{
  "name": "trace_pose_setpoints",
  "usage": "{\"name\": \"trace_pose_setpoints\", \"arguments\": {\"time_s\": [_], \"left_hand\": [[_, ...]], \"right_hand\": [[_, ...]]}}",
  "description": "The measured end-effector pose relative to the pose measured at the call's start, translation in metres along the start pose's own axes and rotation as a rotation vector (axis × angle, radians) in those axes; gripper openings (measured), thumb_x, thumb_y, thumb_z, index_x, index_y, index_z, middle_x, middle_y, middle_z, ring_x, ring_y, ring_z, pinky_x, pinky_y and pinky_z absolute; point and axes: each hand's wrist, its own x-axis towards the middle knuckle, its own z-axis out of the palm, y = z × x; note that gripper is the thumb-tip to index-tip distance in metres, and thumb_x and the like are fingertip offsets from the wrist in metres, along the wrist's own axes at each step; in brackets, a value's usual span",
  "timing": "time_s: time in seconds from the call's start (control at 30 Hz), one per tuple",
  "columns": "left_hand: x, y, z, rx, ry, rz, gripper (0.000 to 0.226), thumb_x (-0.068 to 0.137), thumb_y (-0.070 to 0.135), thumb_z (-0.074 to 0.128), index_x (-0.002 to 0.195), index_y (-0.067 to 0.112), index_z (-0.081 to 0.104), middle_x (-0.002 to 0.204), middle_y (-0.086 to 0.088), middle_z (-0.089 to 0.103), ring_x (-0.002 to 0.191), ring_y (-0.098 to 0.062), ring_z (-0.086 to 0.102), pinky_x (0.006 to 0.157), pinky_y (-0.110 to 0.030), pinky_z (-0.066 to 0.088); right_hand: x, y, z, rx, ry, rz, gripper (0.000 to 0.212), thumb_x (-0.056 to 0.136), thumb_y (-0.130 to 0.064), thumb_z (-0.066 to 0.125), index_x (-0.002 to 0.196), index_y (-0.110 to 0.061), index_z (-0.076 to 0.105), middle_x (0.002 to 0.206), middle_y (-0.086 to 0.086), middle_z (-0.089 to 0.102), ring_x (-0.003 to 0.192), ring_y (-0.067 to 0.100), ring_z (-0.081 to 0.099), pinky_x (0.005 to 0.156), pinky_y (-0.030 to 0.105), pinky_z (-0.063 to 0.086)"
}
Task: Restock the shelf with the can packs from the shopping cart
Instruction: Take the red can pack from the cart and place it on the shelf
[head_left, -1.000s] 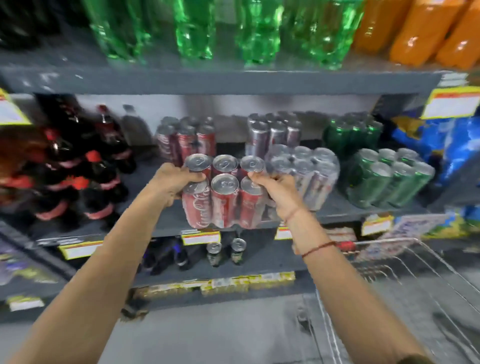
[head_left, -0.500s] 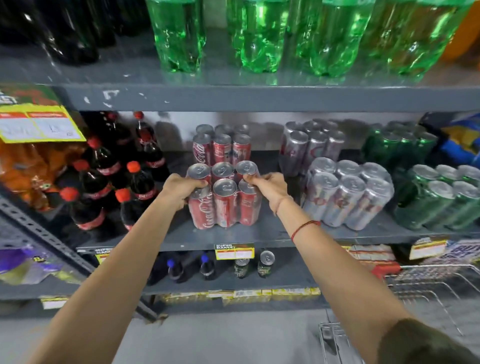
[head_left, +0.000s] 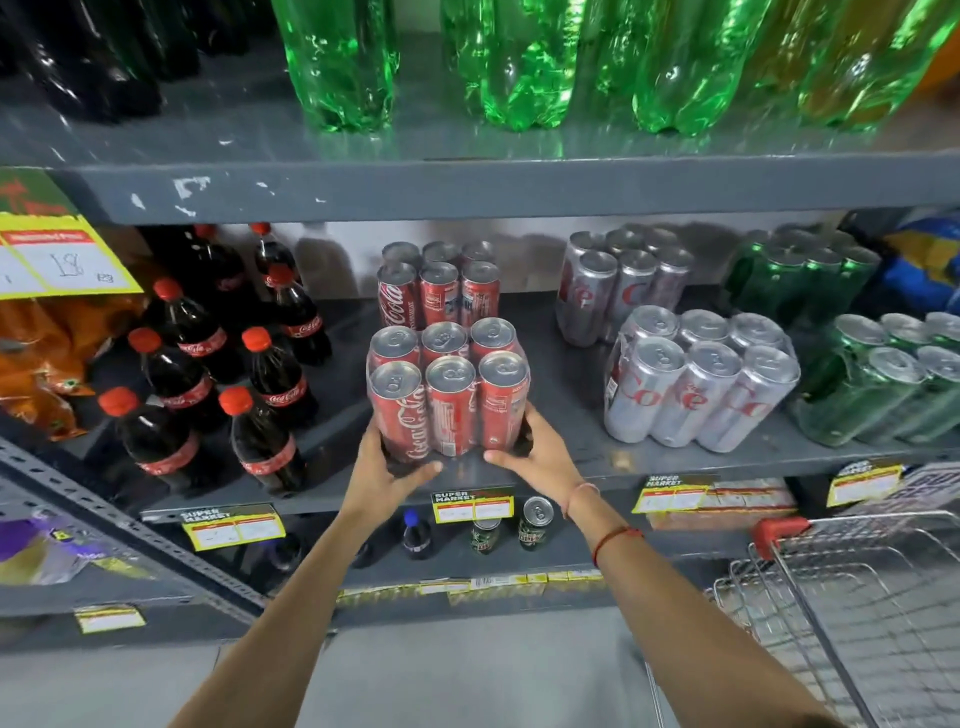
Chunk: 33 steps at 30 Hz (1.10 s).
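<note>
A shrink-wrapped pack of red cola cans (head_left: 449, 392) stands upright on the middle grey shelf (head_left: 582, 462), near its front edge. My left hand (head_left: 387, 467) cups the pack's lower left corner and my right hand (head_left: 537, 457) holds its lower right corner. Behind it stands another red can pack (head_left: 439, 288). Two silver can packs (head_left: 696, 384) sit to the right, and green can packs (head_left: 883, 374) stand further right. The wire shopping cart (head_left: 852, 597) is at the lower right; its inside looks empty where visible.
Small cola bottles with red caps (head_left: 208, 374) fill the shelf's left side. Large green bottles (head_left: 519, 62) stand on the shelf above. Price tags (head_left: 472, 506) hang along the shelf edge. A few cans and a small bottle (head_left: 535, 522) sit on the lower shelf.
The red can pack has come down from the air onto the shelf. My hands have slid from its upper sides down to its bottom corners.
</note>
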Motion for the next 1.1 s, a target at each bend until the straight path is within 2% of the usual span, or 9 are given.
{"name": "trace_pose_setpoints", "arguments": {"time_s": [0.1, 0.23, 0.3, 0.37, 0.47, 0.67, 0.8, 0.93, 1.1], "left_hand": [[0.007, -0.013, 0.004, 0.153, 0.060, -0.051, 0.079, 0.077, 0.019, 0.074, 0.140, 0.015, 0.028, 0.135, -0.004, 0.054, 0.119, -0.021, 0.056, 0.101, -0.039, 0.046], [0.007, -0.018, 0.004, 0.237, 0.083, -0.031, 0.071, 0.079, 0.016, 0.071, 0.138, 0.013, 0.031, 0.127, -0.005, 0.060, 0.102, -0.014, 0.059, 0.088, -0.028, 0.048], [0.006, -0.021, 0.002, 0.248, 0.084, -0.014, 0.069, 0.078, 0.017, 0.072, 0.135, 0.012, 0.033, 0.122, -0.003, 0.062, 0.098, -0.012, 0.058, 0.084, -0.025, 0.046], [0.003, -0.023, 0.000, 0.246, 0.073, 0.007, 0.068, 0.078, 0.017, 0.072, 0.134, 0.012, 0.034, 0.119, 0.002, 0.060, 0.099, -0.012, 0.057, 0.084, -0.024, 0.045], [0.000, -0.025, -0.001, 0.244, 0.070, 0.016, 0.067, 0.078, 0.018, 0.072, 0.133, 0.013, 0.035, 0.113, 0.008, 0.057, 0.097, -0.008, 0.056, 0.084, -0.022, 0.044], [-0.001, -0.030, -0.001, 0.238, 0.102, 0.011, 0.058, 0.076, 0.021, 0.074, 0.124, 0.015, 0.041, 0.105, 0.010, 0.061, 0.090, -0.009, 0.059, 0.070, -0.016, 0.044], [-0.015, -0.029, 0.011, 0.272, 0.080, 0.018, 0.050, 0.075, 0.028, 0.075, 0.112, 0.020, 0.043, 0.093, 0.015, 0.061, 0.083, -0.001, 0.059, 0.066, -0.012, 0.043], [-0.012, -0.030, 0.003, 0.269, 0.090, 0.013, 0.052, 0.075, 0.029, 0.075, 0.114, 0.022, 0.043, 0.097, 0.015, 0.061, 0.086, -0.001, 0.059, 0.069, -0.016, 0.045], [-0.010, -0.035, -0.003, 0.284, 0.126, 0.013, 0.054, 0.076, 0.028, 0.074, 0.119, 0.018, 0.042, 0.106, 0.009, 0.063, 0.093, -0.009, 0.059, 0.077, -0.024, 0.047]], "right_hand": [[0.002, 0.006, 0.004, -0.064, 0.077, -0.038, 0.075, 0.076, -0.010, 0.076, 0.140, -0.015, 0.038, 0.129, 0.001, 0.058, 0.114, 0.010, 0.051, 0.089, -0.003, 0.035], [-0.002, 0.007, 0.008, -0.080, 0.124, -0.015, 0.074, 0.075, -0.009, 0.076, 0.139, -0.018, 0.040, 0.123, -0.006, 0.059, 0.111, 0.004, 0.049, 0.098, 0.016, 0.038], [-0.008, 0.009, 0.012, -0.083, 0.156, -0.031, 0.074, 0.073, -0.009, 0.078, 0.137, -0.017, 0.043, 0.117, -0.010, 0.060, 0.105, 0.003, 0.051, 0.092, 0.002, 0.037], [-0.014, 0.013, 0.016, -0.078, 0.187, -0.047, 0.074, 0.071, -0.009, 0.079, 0.136, -0.015, 0.045, 0.111, -0.012, 0.058, 0.097, -0.001, 0.052, 0.076, -0.012, 0.032], [-0.019, 0.014, 0.019, -0.069, 0.224, -0.065, 0.071, 0.070, -0.009, 0.080, 0.133, -0.014, 0.048, 0.106, -0.013, 0.059, 0.087, -0.014, 0.050, 0.070, -0.014, 0.032], [-0.022, 0.008, 0.018, -0.069, 0.240, -0.098, 0.066, 0.072, -0.010, 0.078, 0.131, -0.014, 0.049, 0.109, -0.011, 0.061, 0.098, 0.005, 0.056, 0.075, -0.013, 0.033], [-0.044, 0.021, 0.011, -0.020, 0.257, -0.092, 0.067, 0.072, -0.011, 0.078, 0.133, -0.015, 0.049, 0.113, -0.009, 0.063, 0.104, 0.008, 0.059, 0.086, -0.005, 0.039], [-0.039, 0.015, 0.012, -0.009, 0.211, -0.075, 0.069, 0.073, -0.012, 0.078, 0.135, -0.015, 0.047, 0.123, 0.002, 0.065, 0.108, 0.010, 0.058, 0.101, 0.024, 0.045], [-0.033, 0.009, 0.020, 0.012, 0.159, -0.038, 0.073, 0.076, -0.009, 0.075, 0.141, -0.015, 0.040, 0.132, 0.006, 0.061, 0.112, 0.008, 0.054, 0.105, 0.029, 0.042]]}}
